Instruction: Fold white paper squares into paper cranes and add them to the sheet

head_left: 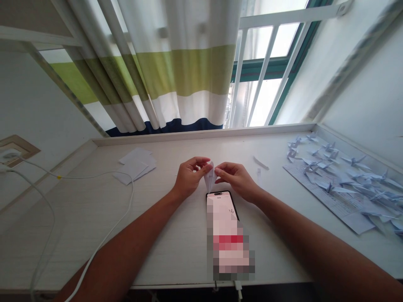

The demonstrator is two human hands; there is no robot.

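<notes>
Between my two hands is a small folded piece of white paper (210, 178), held upright with its narrow tip pointing down. My left hand (192, 174) pinches its left side near the top between thumb and fingers. On the opposite edge, the thumb and fingers of my right hand (234, 178) are closed on it too. Just below the paper a phone (225, 218) lies face up on the white desk, its screen lit and partly blurred out. The finer folds of the paper are too small to make out.
Several folded paper cranes (330, 167) crowd the right side, some on a printed sheet (346, 214). Loose paper squares (135, 165) lie at the left beside a white cable (132, 197). Paper scraps (261, 162) rest right of my hands. A raised ledge (204, 135) edges the desk's back.
</notes>
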